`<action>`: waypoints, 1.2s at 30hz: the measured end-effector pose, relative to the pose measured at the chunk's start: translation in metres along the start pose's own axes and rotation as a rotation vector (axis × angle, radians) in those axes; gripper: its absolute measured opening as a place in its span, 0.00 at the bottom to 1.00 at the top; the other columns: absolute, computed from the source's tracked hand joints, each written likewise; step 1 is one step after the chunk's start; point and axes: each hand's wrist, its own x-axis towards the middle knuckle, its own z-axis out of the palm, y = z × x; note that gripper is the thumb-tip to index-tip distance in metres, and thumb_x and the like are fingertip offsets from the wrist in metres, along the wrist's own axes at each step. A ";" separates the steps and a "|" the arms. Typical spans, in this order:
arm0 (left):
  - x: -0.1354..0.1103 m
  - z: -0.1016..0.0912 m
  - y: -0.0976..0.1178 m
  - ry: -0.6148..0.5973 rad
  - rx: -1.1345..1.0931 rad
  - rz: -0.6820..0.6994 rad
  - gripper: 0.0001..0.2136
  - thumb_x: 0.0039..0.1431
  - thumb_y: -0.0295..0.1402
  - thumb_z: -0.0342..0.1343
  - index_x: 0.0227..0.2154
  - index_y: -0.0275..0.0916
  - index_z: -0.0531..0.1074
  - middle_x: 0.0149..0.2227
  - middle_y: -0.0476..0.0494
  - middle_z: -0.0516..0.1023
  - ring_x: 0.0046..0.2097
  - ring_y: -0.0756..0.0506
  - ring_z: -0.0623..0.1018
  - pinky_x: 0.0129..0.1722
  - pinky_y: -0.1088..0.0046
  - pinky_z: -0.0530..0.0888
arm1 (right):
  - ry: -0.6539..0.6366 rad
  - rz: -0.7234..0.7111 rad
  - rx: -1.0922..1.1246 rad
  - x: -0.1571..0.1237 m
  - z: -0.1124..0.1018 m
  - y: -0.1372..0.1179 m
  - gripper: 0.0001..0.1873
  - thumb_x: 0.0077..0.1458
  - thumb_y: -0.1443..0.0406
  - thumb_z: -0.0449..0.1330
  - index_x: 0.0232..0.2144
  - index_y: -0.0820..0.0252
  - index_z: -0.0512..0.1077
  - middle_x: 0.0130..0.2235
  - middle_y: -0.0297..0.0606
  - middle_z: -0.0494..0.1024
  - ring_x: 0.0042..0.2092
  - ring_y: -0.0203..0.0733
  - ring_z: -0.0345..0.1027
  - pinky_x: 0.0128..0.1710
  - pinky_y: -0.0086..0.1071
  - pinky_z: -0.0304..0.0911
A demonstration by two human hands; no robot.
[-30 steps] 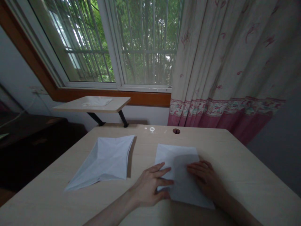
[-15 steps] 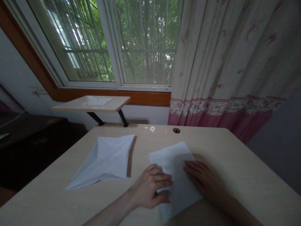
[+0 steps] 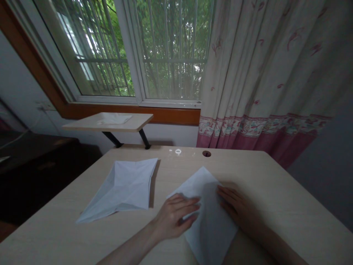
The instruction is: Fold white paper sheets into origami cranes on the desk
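Note:
A sheet of white paper (image 3: 211, 221) lies on the desk in front of me, one corner pointing toward the window. Across its left part rests my left hand (image 3: 178, 215), fingers apart and reaching over the paper. My right hand (image 3: 238, 208) lies with outstretched fingers on the paper's right edge. Both hands touch the sheet from above, and neither grips it. Further left on the desk is a folded white paper piece (image 3: 129, 186), creased, with raised edges and a long point toward the lower left.
The wooden desk (image 3: 275, 191) has a round cable hole (image 3: 206, 154) near its back edge. At the back left a small raised shelf (image 3: 132, 126) bears another white paper (image 3: 116, 118). A window (image 3: 171, 51) and a flowered curtain (image 3: 248, 66) stand behind.
The paper under my hands has turned counterclockwise, its far corner shifting left. Both hands have stayed almost in place, and the folded piece has not moved.

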 end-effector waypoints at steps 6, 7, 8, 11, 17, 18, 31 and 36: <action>-0.002 0.013 -0.014 0.043 0.157 -0.170 0.12 0.68 0.35 0.53 0.52 0.41 0.73 0.56 0.39 0.75 0.55 0.40 0.76 0.51 0.58 0.76 | -0.019 0.007 0.042 0.001 -0.002 -0.002 0.21 0.64 0.59 0.55 0.58 0.49 0.69 0.61 0.38 0.70 0.61 0.51 0.63 0.61 0.53 0.60; -0.004 0.016 -0.017 0.041 0.165 -0.203 0.13 0.67 0.36 0.55 0.52 0.40 0.72 0.57 0.38 0.74 0.56 0.39 0.75 0.52 0.56 0.76 | -0.018 0.010 0.046 0.001 -0.003 -0.004 0.21 0.64 0.59 0.55 0.58 0.49 0.69 0.61 0.38 0.70 0.61 0.51 0.63 0.61 0.53 0.60; -0.005 0.018 -0.019 0.034 0.172 -0.241 0.15 0.65 0.38 0.57 0.52 0.39 0.72 0.57 0.37 0.73 0.56 0.38 0.74 0.53 0.55 0.76 | -0.017 0.013 0.048 0.001 -0.004 -0.005 0.21 0.64 0.60 0.55 0.59 0.50 0.68 0.61 0.38 0.69 0.61 0.51 0.63 0.61 0.52 0.60; -0.009 0.024 -0.025 -0.002 0.184 -0.365 0.21 0.60 0.39 0.62 0.54 0.39 0.70 0.60 0.35 0.70 0.59 0.37 0.72 0.55 0.53 0.74 | -0.015 0.033 0.047 0.002 -0.006 -0.006 0.22 0.63 0.60 0.55 0.58 0.52 0.69 0.61 0.39 0.69 0.61 0.52 0.63 0.61 0.53 0.59; -0.010 0.029 -0.031 -0.100 0.170 -0.547 0.29 0.54 0.38 0.68 0.57 0.40 0.68 0.62 0.36 0.68 0.62 0.35 0.68 0.60 0.51 0.69 | -0.032 0.131 0.041 0.005 -0.006 -0.001 0.24 0.60 0.61 0.56 0.59 0.55 0.68 0.62 0.43 0.67 0.64 0.54 0.58 0.63 0.56 0.53; -0.010 0.028 -0.031 -0.109 0.169 -0.567 0.29 0.53 0.39 0.68 0.57 0.40 0.67 0.62 0.36 0.68 0.62 0.35 0.68 0.60 0.50 0.68 | -0.031 0.159 0.042 0.006 -0.006 -0.001 0.25 0.60 0.60 0.56 0.59 0.55 0.67 0.62 0.43 0.67 0.64 0.55 0.57 0.63 0.56 0.53; -0.008 0.023 -0.028 -0.071 0.049 -0.565 0.30 0.54 0.34 0.68 0.59 0.43 0.64 0.60 0.38 0.69 0.60 0.36 0.69 0.60 0.50 0.67 | -0.015 0.294 0.050 0.005 -0.006 -0.001 0.32 0.57 0.57 0.57 0.62 0.59 0.61 0.61 0.48 0.67 0.62 0.56 0.59 0.62 0.53 0.53; -0.010 0.024 -0.027 -0.020 -0.054 -0.538 0.29 0.57 0.28 0.65 0.60 0.47 0.62 0.62 0.39 0.65 0.61 0.38 0.68 0.60 0.53 0.68 | 0.019 0.274 0.020 0.004 -0.004 -0.001 0.34 0.56 0.60 0.58 0.64 0.56 0.58 0.61 0.46 0.68 0.61 0.56 0.60 0.61 0.54 0.56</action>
